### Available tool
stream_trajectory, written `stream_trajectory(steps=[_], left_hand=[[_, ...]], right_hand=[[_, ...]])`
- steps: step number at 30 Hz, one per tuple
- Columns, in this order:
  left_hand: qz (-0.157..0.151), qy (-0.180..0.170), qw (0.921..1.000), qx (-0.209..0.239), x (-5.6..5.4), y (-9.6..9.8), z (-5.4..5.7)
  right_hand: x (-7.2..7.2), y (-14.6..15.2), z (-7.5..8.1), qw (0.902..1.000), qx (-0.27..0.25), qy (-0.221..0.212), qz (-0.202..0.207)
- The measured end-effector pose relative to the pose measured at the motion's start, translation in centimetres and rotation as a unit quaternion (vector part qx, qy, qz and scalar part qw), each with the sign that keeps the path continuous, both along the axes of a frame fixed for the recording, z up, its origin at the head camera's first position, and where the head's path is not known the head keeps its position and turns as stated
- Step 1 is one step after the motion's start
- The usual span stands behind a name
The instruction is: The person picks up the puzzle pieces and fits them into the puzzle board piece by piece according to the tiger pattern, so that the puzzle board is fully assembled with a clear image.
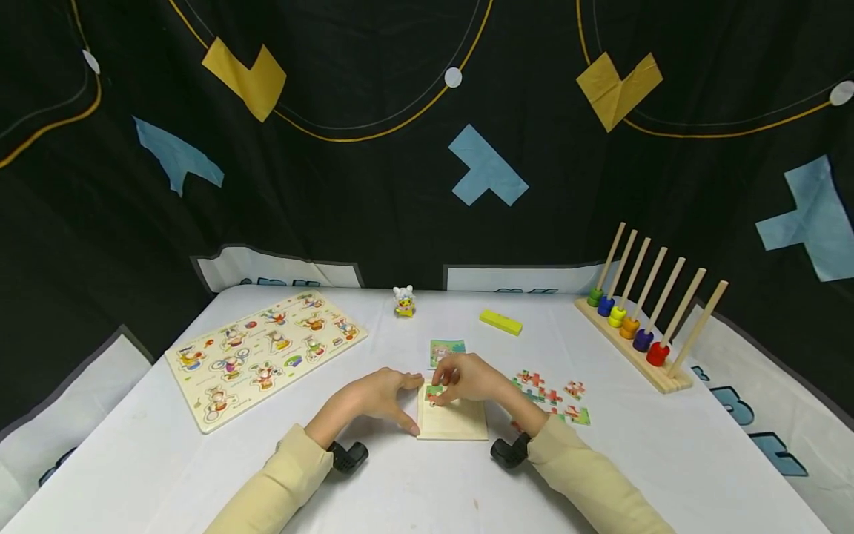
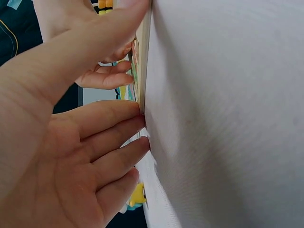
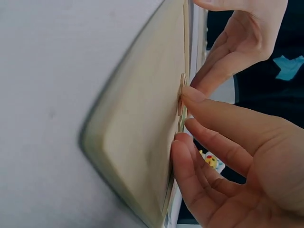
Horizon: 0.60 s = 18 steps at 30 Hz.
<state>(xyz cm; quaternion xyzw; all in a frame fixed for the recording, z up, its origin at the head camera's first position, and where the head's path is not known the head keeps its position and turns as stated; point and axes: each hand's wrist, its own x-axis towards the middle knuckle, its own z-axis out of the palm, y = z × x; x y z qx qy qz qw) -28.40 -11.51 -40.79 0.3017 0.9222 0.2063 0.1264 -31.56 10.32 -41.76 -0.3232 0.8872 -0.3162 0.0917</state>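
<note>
A light wooden puzzle tray lies on the white table in front of me. My left hand is at its left side, fingers fairly straight; in the left wrist view fingertips meet the tray's edge, with the thumb towards its near corner. Over the tray's far left part, my right hand pinches a small jigsaw piece between thumb and fingers. Green and red printed pieces show in that corner, partly hidden by the fingers. Just beyond the tray lies a picture card.
Loose jigsaw pieces lie right of the tray, some behind the right forearm. Left is a large peg puzzle board. A small figurine and yellow block stand farther back. At right is a rack with upright pegs and coloured beads.
</note>
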Motion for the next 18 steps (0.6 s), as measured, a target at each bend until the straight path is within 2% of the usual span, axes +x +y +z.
stream_trajectory(steps=[6, 18], left_hand=[[0.003, 0.000, 1.0000, -0.002, 0.06, 0.03, -0.01], [-0.001, 0.004, 1.0000, 0.000, -0.03, 0.05, -0.09]], right_hand=[[0.21, 0.01, 0.02, 0.9996, -0.003, 0.022, 0.019], [0.09, -0.34, 0.06, 0.9993, 0.002, 0.038, 0.003]])
